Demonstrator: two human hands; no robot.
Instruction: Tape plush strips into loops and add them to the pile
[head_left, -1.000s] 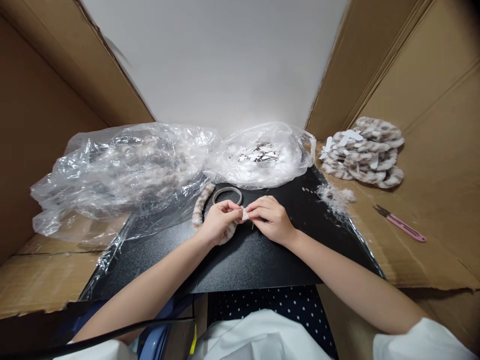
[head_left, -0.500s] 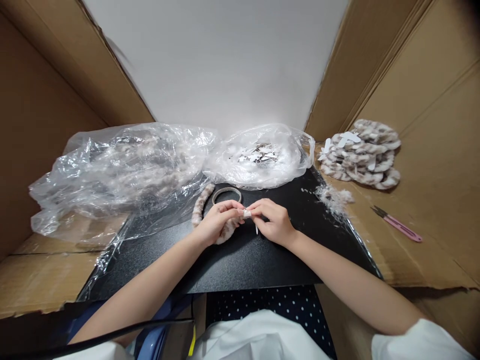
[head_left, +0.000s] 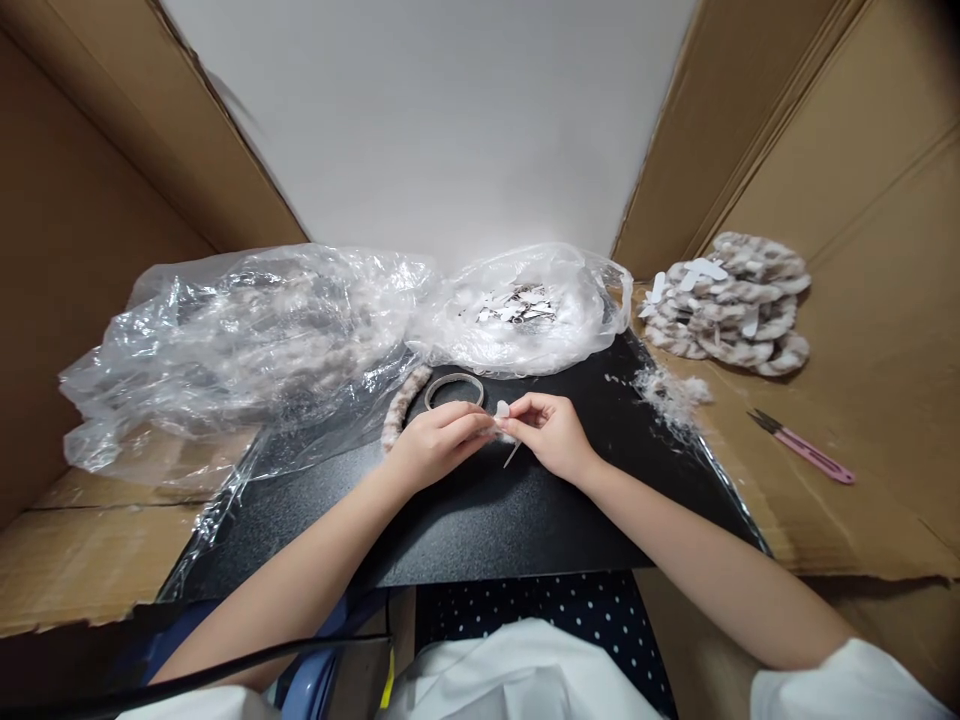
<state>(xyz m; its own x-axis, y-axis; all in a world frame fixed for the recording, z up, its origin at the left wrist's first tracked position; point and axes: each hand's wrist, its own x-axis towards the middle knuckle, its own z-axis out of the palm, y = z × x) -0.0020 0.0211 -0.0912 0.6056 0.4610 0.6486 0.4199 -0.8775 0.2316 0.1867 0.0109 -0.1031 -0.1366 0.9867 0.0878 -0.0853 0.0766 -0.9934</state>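
My left hand is closed, its fingertips pinched at one end of a fluffy brown-and-white band. The band's curved free part shows on the table behind that hand; the rest is hidden under my fingers. Against my left fingertips, my right hand pinches a small white tag between thumb and forefinger. A thin pale strip pokes out below the right fingers. Just beyond the left hand lies a thin ring, perhaps a tape roll.
Clear plastic bags of fluffy pieces and of white tags line the back of the black table. At right are stacked fluffy bands, loose fluff and pink-handled snips. Cardboard walls flank both sides.
My left hand has rolled over, covering the near part of the fluffy band. The white tag now stands upright above the fingertips, and the thin strip has tilted.
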